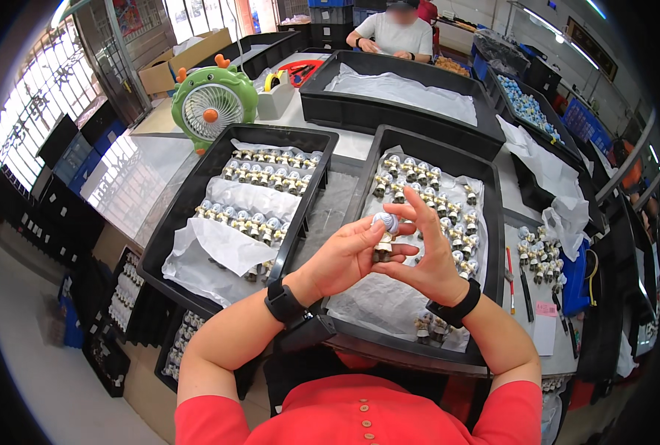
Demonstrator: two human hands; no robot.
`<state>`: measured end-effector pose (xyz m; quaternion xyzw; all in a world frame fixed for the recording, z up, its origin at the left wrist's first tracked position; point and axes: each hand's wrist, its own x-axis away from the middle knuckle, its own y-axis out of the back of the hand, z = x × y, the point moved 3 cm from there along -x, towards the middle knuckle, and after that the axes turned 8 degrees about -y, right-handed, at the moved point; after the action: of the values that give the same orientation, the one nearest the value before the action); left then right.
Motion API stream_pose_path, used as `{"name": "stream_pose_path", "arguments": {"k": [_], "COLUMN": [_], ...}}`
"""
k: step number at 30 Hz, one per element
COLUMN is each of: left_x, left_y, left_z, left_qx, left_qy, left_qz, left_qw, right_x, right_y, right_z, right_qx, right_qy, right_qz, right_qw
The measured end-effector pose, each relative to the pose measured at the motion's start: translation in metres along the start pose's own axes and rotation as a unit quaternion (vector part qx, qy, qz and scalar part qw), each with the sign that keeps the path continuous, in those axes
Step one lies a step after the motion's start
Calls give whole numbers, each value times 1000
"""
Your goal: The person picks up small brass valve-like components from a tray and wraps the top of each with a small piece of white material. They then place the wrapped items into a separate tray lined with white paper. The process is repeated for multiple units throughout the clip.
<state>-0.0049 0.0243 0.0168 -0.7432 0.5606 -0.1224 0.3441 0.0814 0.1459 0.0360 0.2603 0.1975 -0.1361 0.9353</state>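
Between my two hands, over the right-hand tray, stands a small figurine (384, 236) with a pale blue-grey head and a cream and dark body. My left hand (342, 258) pinches it between thumb and fingers from the left. From the right, my right hand (432, 256) curves around it, its fingertips at the head and near the base. Under my hands lies a black tray (493, 222) lined with white paper, holding rows of similar figurines (421, 170). Another black tray (159, 245) on the left carries more figurine rows (242, 220), partly covered by paper.
A green fan (213, 105) and a tape dispenser (274, 96) stand behind the left tray. Farther back is a large paper-lined bin (404, 126), with a seated person (395, 37) beyond. On the right lie loose figurines (539, 256), a red brush (509, 278) and a note card (544, 330).
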Motion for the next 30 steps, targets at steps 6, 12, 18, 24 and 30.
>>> {"name": "stream_pose_path", "arguments": {"k": [6, 12, 18, 24, 30], "left_x": [-1, -1, -3, -2, -2], "left_y": [-2, -2, -1, 1, 5], "left_z": [-1, -3, -1, 0, 2], "left_qx": [2, 7, 34, 40, 31], "left_qy": [-1, -3, -8, -18, -28], "left_qz": [9, 22, 41, 30, 11], "left_qw": [1000, 1000, 999, 999, 999], "right_x": [-2, -2, 0, -1, 0], "right_y": [1, 1, 2, 4, 4], "right_z": [6, 4, 3, 4, 3], "right_qx": [23, 33, 22, 44, 62], "right_qy": [33, 30, 15, 2, -2], "right_qz": [-16, -17, -35, -33, -29], "right_qw": [999, 999, 999, 999, 998]}}
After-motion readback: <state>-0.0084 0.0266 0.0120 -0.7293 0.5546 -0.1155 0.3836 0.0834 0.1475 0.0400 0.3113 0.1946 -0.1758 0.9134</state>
